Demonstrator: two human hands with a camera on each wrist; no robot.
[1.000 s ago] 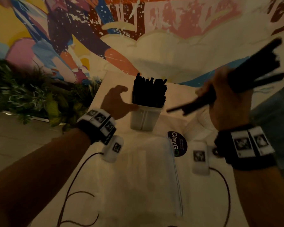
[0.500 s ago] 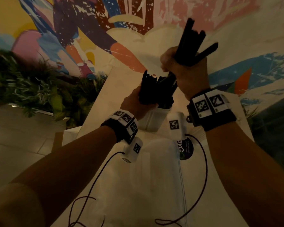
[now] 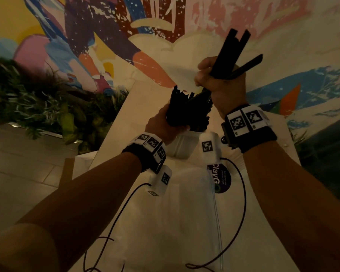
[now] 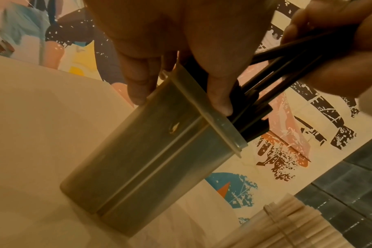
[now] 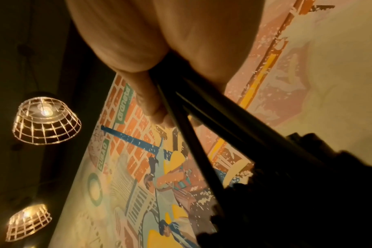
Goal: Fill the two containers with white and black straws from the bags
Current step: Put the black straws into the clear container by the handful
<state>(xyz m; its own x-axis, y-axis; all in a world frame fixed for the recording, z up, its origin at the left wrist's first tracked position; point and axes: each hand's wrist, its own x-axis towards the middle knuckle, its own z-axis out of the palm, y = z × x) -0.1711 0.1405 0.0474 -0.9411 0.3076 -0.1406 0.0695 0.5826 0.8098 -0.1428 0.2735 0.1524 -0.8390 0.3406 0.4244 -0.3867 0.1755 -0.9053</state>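
Observation:
A translucent container (image 3: 182, 148) stands on the white table (image 3: 137, 107), packed with upright black straws (image 3: 185, 108). My left hand (image 3: 163, 126) grips those straws just above the rim; in the left wrist view its fingers (image 4: 219, 94) lie over the container (image 4: 151, 159) edge. My right hand (image 3: 218, 83) grips a second bundle of black straws (image 3: 232, 52) at a slant, its lower ends in among the standing ones. The right wrist view shows that bundle (image 5: 202, 120) running down from the fist. White straws (image 4: 291, 221) lie at the lower right of the left wrist view.
A clear zip bag (image 3: 185, 213) lies flat on the table near me, with a dark round label (image 3: 222, 179) beside its zipper. Wrist cables trail over it. Green plants (image 3: 37, 107) line the left side, and a painted mural wall (image 3: 165, 26) stands behind.
My right hand swung in from the right with its bundle and tipped it upright into the container's straws. My left hand went from beside the container to gripping the standing straws.

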